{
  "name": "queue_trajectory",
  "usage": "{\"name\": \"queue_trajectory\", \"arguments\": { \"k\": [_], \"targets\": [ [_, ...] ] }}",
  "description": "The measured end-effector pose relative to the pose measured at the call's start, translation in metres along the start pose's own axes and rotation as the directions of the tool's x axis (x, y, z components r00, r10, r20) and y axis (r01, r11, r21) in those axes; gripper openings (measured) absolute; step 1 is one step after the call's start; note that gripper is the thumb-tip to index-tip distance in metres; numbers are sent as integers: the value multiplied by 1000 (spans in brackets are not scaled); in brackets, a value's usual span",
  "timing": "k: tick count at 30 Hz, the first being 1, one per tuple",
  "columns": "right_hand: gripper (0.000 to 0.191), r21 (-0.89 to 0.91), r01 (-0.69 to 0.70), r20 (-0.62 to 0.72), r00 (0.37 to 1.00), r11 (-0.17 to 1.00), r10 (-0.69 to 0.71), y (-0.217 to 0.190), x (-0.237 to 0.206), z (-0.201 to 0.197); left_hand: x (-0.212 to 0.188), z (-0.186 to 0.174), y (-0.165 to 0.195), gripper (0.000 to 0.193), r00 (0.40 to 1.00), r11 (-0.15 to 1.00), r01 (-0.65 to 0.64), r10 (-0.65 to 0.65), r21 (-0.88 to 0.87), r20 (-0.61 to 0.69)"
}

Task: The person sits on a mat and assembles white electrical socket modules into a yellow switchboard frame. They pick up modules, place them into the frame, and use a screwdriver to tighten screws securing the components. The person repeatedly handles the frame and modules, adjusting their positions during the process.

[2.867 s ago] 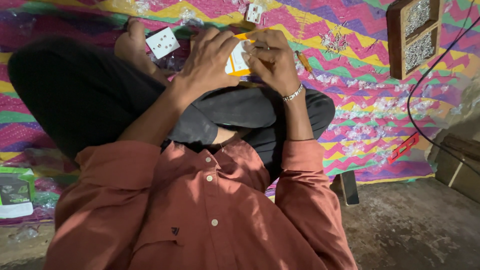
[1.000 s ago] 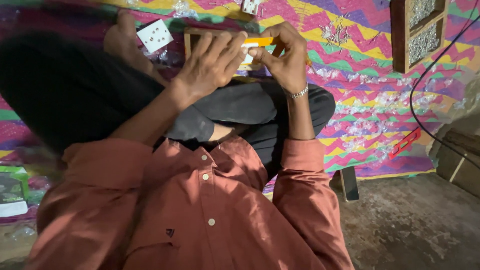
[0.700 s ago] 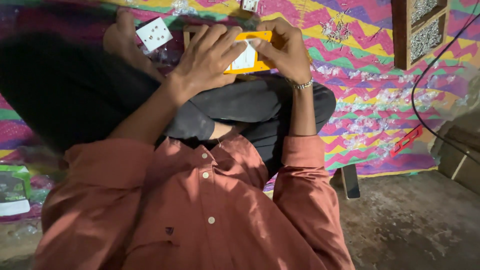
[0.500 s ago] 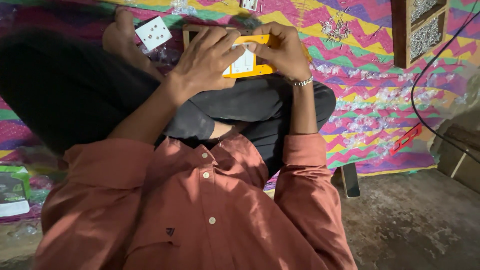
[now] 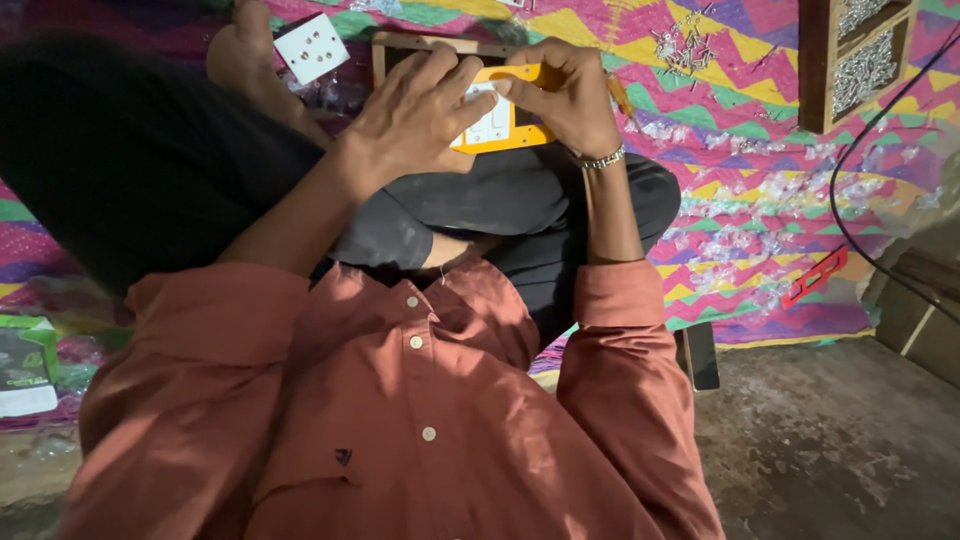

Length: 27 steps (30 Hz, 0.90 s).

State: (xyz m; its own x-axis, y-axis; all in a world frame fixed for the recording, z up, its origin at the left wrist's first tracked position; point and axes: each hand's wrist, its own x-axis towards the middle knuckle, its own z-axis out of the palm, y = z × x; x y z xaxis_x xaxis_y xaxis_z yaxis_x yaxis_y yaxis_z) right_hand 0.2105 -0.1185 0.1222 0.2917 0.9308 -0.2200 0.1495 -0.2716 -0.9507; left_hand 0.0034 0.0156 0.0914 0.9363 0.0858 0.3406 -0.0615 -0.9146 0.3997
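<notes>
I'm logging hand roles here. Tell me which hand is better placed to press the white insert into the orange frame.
Probably the left hand: its fingers lie over the white insert, while the right hand grips the orange frame by its top edge and far side, steadying it.
</notes>
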Motion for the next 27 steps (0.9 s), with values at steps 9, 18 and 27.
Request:
{"name": "queue_trajectory", "arguments": {
  "k": [9, 18, 27],
  "targets": [
    [28, 17, 7, 30, 1000, 1000, -7, 10, 2, 1, -1, -6, -1, 74, 1000, 993, -11, 13, 114, -17],
    [27, -146, -35, -79, 997, 989, 23, 21, 2, 1, 3, -3, 3, 87, 990, 984, 142, -140, -111, 28],
    [32, -547, -133, -464, 870, 826, -167, 48, -21, -89, 5, 14, -15, 99, 923, 567, 327, -362, -756, 127]
  ]
}}
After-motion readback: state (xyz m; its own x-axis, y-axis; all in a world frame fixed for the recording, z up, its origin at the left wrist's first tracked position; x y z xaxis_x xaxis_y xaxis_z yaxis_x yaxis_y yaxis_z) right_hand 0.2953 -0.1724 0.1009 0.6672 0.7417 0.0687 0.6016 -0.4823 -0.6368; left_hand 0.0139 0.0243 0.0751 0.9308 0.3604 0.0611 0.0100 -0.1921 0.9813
